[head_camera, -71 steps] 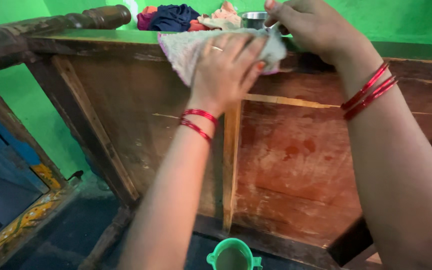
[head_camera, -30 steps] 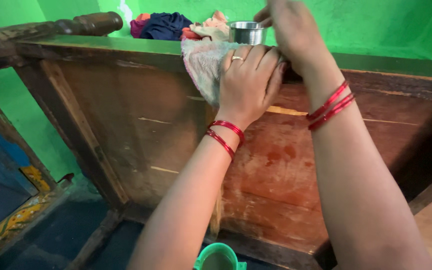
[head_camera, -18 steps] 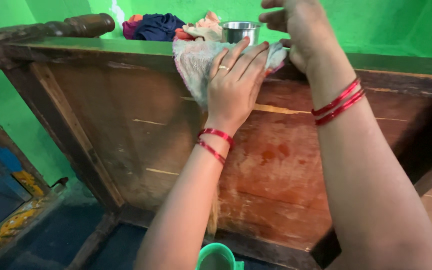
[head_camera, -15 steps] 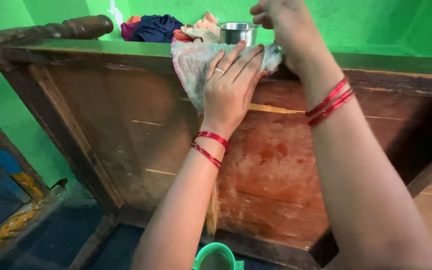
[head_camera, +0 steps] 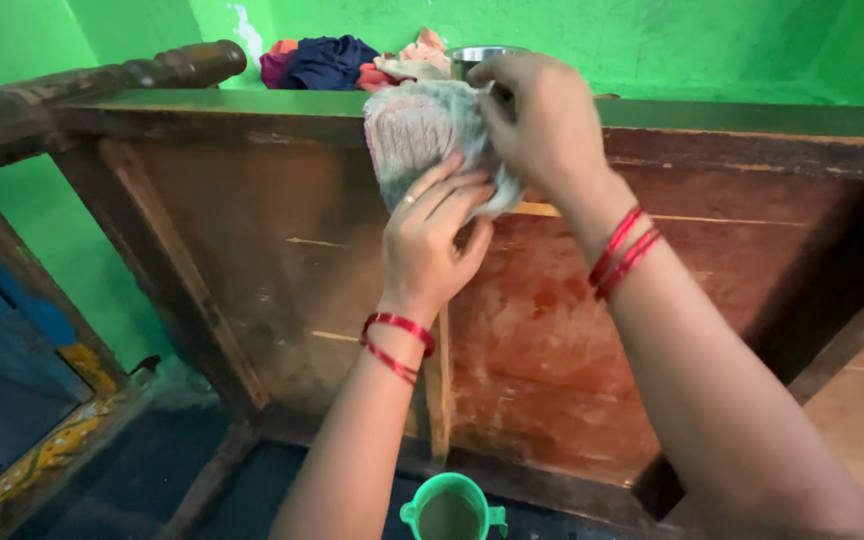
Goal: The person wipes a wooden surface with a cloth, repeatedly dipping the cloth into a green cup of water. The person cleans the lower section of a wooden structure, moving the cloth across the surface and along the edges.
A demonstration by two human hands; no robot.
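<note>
Head view: both hands work one pale, fuzzy cloth [head_camera: 430, 135] against the upper edge of one upturned wooden table [head_camera: 282, 250], the landmark here. The left hand [head_camera: 430, 240] presses the cloth's lower part from below with spread fingers, a ring on one of them, and the right hand [head_camera: 542, 125] grips its upper part from the right, fingers curled around the fabric. Each wrist carries two red bangles [head_camera: 397, 340], four altogether. Beyond the table's top edge lies one heap of clothes [head_camera: 337, 60] in dark blue, orange and peach, and beside it one steel cup [head_camera: 482, 55], half hidden behind the right hand. Below the table's lower edge, on the dark floor, stands one green plastic mug [head_camera: 452, 510]. One turned table leg [head_camera: 102, 90] juts out at upper left.
</note>
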